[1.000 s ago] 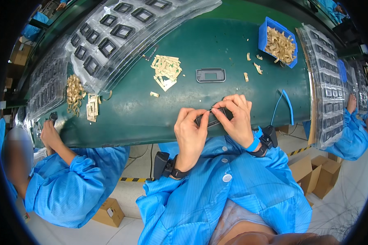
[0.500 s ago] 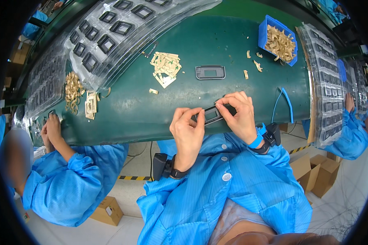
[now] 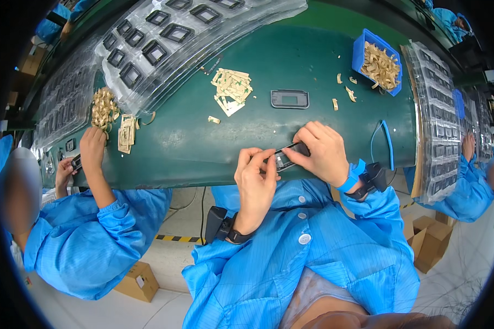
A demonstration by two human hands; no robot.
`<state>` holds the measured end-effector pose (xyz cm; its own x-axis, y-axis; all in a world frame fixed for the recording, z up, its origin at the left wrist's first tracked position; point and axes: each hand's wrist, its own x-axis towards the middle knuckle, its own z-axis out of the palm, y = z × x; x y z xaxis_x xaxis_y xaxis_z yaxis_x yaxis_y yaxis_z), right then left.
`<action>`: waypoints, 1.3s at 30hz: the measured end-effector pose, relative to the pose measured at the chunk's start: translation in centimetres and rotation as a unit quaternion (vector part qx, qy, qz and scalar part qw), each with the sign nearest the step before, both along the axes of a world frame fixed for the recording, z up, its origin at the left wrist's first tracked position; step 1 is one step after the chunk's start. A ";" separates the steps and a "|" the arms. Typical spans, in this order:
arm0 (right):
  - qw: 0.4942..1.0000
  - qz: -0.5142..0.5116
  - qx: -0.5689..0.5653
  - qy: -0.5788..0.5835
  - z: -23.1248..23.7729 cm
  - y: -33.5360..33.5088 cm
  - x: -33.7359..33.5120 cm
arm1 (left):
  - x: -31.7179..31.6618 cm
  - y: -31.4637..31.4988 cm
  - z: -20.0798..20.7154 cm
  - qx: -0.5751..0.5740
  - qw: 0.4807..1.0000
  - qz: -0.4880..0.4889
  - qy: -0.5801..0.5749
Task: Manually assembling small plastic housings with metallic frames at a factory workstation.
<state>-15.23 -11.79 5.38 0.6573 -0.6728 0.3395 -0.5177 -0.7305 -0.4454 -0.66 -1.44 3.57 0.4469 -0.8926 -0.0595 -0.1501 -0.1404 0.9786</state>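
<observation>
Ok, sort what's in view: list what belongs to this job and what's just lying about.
Likely part of the job:
dark frame, between left hand and right hand
similar frame on the green table
tray of dark frames

Apparently just lying about:
stray paper curls
blue looped cord
cardboard box below the table

wide open passage over the green tabletop [image 3: 186, 153] left of the left hand [image 3: 256, 183], paper-strip pile [image 3: 231, 90] beyond it, dark frame [image 3: 278, 99] in the way ahead, open lane between right hand [image 3: 324, 153] and blue tool [image 3: 388, 145], blue bin [image 3: 359, 56] blocking far right
</observation>
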 end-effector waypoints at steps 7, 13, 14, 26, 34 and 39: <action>0.997 -0.031 0.074 -0.003 0.3 0.3 0.5 | -0.1 -0.1 0.0 0.002 0.999 -0.004 -0.048; 0.984 0.016 0.175 -0.042 0.2 -1.1 -1.7 | 0.2 -0.8 0.1 0.027 0.996 -0.007 -0.088; 0.983 0.029 0.178 -0.043 0.0 -1.2 -1.9 | 0.3 -0.7 -0.1 0.033 0.996 -0.007 -0.084; 0.955 0.073 0.287 -0.020 0.9 -1.1 -3.1 | 3.0 -2.9 0.7 0.042 0.974 -0.175 -0.135; 0.962 0.103 0.249 -0.039 0.9 -0.9 -1.7 | 3.7 -2.4 -0.3 -0.059 0.959 -0.144 -0.238; 0.969 0.053 0.239 -0.026 -0.2 0.2 -2.8 | 2.6 -2.7 -1.4 -0.020 0.966 -0.200 -0.163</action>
